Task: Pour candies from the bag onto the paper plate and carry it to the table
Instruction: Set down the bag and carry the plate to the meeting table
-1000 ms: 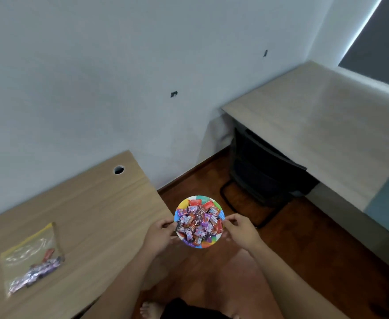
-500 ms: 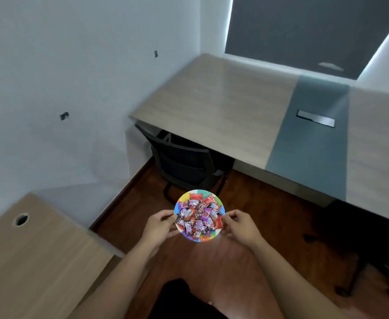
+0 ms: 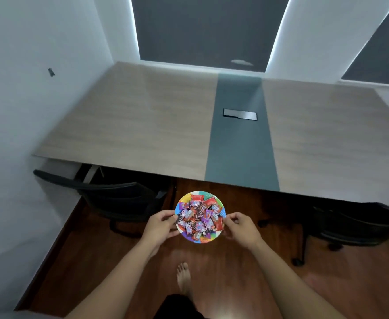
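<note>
A wide counter (image 3: pixel 143 125) of pale wood with a grey-green band down its middle fills the far half of the scene, running from the white wall on the left to the right edge. A dark wooden floor (image 3: pixel 110 268) lies in front of it, and a black chair (image 3: pixel 120 199) is tucked under its near left edge. The paper plate (image 3: pixel 182 204), bright with many colours, is held level in the air above the floor, near the counter's near edge but short of it. The left hand (image 3: pixel 160 227) pinches its left rim, the right hand (image 3: pixel 243 227) its right rim. Wrapped candies (image 3: pixel 200 217), red and purple, are heaped on it.
</note>
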`<state>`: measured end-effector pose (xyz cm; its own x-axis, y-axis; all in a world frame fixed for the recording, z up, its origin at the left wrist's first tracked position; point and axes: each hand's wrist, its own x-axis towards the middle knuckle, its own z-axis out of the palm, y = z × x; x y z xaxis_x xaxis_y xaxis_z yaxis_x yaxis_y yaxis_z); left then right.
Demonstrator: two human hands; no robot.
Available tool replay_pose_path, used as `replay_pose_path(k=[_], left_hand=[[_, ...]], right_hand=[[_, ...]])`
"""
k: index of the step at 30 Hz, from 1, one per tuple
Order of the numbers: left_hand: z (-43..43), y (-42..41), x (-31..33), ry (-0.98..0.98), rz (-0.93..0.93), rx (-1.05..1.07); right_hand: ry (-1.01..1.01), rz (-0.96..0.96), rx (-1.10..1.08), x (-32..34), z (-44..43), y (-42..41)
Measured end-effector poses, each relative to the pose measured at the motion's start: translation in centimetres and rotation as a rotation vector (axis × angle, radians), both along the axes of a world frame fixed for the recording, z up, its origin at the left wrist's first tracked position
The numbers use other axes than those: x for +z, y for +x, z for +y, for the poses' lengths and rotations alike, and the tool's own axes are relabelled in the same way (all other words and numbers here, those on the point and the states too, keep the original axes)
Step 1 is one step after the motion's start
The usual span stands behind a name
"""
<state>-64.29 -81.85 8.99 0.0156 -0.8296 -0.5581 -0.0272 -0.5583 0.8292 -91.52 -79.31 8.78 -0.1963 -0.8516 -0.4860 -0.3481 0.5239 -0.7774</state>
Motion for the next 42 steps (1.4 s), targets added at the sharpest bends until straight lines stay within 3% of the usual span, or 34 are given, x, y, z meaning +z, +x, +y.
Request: replay_pose_path(k=[17,24,42], left_hand=[[-24.0,-12.2,-1.1,0.032,0.054,-0.173],[-31.7,-17.6,-2.7,0.014,-0.053,-0.148],[-47.5,-32.9,-2.0,0.084,-0.049,-0.05]], right_hand=[[0.036,-0.041,-0.215,-1.5,-17.6,-11.2],[0.048,-0.102,-0.194,-3.4,-26.5,-17.2],[0.064,-0.126,-0.101,-2.8,-45.3,-33.2]])
